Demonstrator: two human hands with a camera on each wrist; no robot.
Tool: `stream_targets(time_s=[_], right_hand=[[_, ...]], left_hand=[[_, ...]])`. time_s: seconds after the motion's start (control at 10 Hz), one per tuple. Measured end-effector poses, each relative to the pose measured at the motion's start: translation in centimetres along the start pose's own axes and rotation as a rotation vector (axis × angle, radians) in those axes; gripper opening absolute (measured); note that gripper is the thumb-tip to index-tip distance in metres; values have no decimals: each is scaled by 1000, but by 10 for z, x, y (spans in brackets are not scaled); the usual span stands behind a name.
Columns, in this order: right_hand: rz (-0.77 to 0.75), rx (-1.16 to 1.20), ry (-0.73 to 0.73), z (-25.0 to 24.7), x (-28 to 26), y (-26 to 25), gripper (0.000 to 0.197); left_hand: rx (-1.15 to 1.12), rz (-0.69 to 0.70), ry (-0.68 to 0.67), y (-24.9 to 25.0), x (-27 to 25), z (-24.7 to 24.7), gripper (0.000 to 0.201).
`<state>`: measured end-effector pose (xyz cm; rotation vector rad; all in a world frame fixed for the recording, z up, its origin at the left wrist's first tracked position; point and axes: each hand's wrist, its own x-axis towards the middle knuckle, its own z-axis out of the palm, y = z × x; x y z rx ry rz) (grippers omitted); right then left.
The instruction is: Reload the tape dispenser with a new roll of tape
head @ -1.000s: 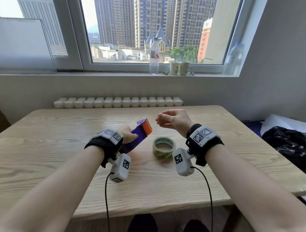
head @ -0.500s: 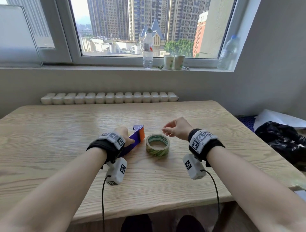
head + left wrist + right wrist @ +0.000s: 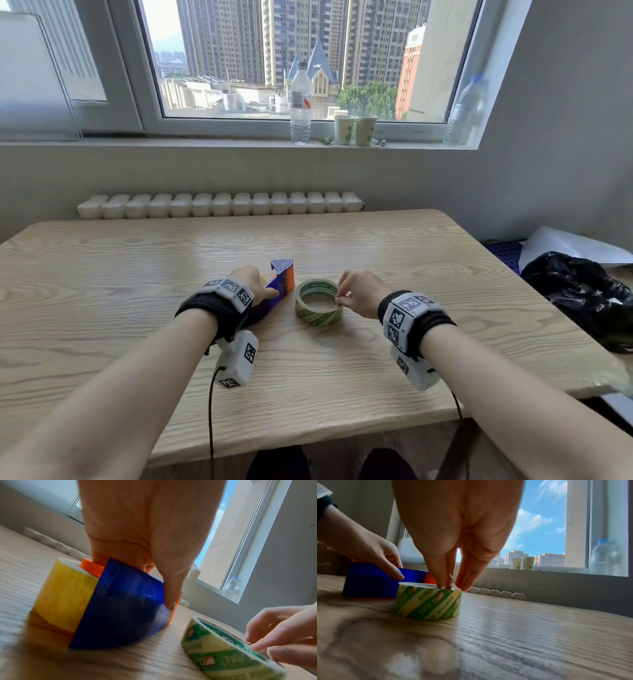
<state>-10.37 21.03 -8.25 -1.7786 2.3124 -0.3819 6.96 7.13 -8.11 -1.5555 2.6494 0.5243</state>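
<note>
Blue-and-orange plastic tape dispenser (image 3: 279,286): now lowered onto wooden surface (image 3: 342,370), left hand (image 3: 251,284) gripping. Green-striped tape roll (image 3: 318,306): right hand (image 3: 359,293) fingers (image 3: 443,582) newly descending, narrowly pinching its rim; pickup is starting.

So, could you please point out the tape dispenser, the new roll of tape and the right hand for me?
tape dispenser (image 3: 276,291): head view, on its blue side panel.
new roll of tape (image 3: 428,603): right wrist view, on its green-striped outer wall.
right hand (image 3: 359,291): head view, on the back of the hand.
</note>
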Motion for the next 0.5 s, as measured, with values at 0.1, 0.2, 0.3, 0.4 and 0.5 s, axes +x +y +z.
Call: stream_targets(time_s=[0.1, 0.2, 0.3, 0.4, 0.5], right_hand=[[-31, 2, -33, -3, -2, 0, 21], [-32, -1, -95, -6, -1, 3, 27], [-3, 7, -162, -8, -3, 2, 41], [17, -32, -188, -12, -2, 0, 50], [105, -4, -189, -17, -3, -1, 56]], left_hand=[[-7, -5, -1, 0, 0, 0, 50], [-11, 2, -7, 1, 2, 1, 49], [-12, -16, -39, 2, 2, 0, 49], [3, -36, -50, 5, -2, -7, 52], [28, -52, -6, 8, -8, -16, 50]])
